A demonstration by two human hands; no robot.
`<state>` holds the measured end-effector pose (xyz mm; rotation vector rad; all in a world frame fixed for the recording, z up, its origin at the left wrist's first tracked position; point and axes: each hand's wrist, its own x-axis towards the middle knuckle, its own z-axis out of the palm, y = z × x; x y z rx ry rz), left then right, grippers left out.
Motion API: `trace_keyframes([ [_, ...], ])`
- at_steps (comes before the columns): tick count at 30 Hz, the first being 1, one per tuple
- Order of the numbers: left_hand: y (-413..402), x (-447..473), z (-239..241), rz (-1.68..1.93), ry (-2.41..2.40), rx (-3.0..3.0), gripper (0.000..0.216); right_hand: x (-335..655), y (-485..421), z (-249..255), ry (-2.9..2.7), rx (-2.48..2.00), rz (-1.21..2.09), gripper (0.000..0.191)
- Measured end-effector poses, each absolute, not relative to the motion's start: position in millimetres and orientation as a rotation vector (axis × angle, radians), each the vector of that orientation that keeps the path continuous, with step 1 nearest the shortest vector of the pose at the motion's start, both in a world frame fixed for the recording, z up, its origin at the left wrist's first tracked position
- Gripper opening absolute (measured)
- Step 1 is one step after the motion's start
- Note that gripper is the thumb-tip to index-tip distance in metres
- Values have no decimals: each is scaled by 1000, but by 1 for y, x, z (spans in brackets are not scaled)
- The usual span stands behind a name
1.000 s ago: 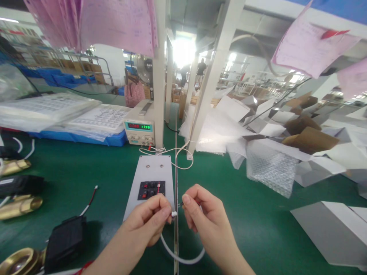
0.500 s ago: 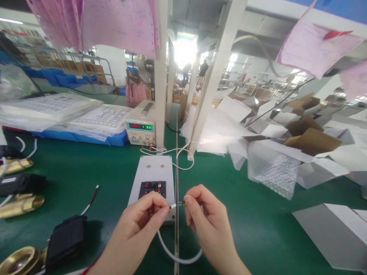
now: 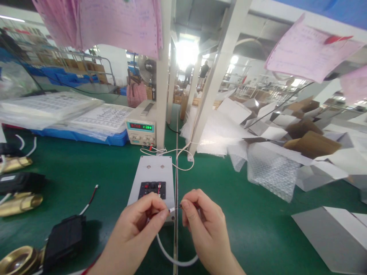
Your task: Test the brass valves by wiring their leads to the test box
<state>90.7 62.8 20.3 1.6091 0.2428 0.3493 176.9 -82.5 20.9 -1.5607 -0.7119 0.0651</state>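
At far left on the green desk (image 3: pixel 71 179): brass cylindrical fittings (image 3: pixel 20 203) and black rectangular modules (image 3: pixel 64 240), partly cut off by the frame edge; a loose red-and-white lead (image 3: pixel 90 198) just beside them. Further back, clear-wrapped printed sheets on a blue tray (image 3: pixel 86 135), then a beige bench power supply with a lit green and red display (image 3: pixel 141 131).

At near centre, left hand (image 3: pixel 140 223) closed in a pinch on the small white plug end (image 3: pixel 171 209) of a white round cable (image 3: pixel 172 258), which loops down between the wrists. Just beyond the knuckles, a grey flat test box with a black terminal panel (image 3: pixel 153 179). Right hand (image 3: pixel 203 225) likewise pinched shut on a thin dark-tipped wire end (image 3: pixel 180 206), barely visible.

Compared with a second ago: both hands slightly nearer and lower, the two ends now touching or almost so, where a small gap showed before. Judged from that, mating of the ends under way, not plainly finished.

Hard to make out: whether the ends are actually joined; the wire behind the right fingers; the display digits, blurred. At right, crumpled bubble wrap (image 3: pixel 269 168) and white and brown cardboard boxes (image 3: pixel 312 143), the nearest box cut off.
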Motion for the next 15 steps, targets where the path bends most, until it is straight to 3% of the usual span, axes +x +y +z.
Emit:
trace_keyframes([
  [15,64,92,22,383,274,1628,24,177,-83,13,-799,-1591,-104,23],
])
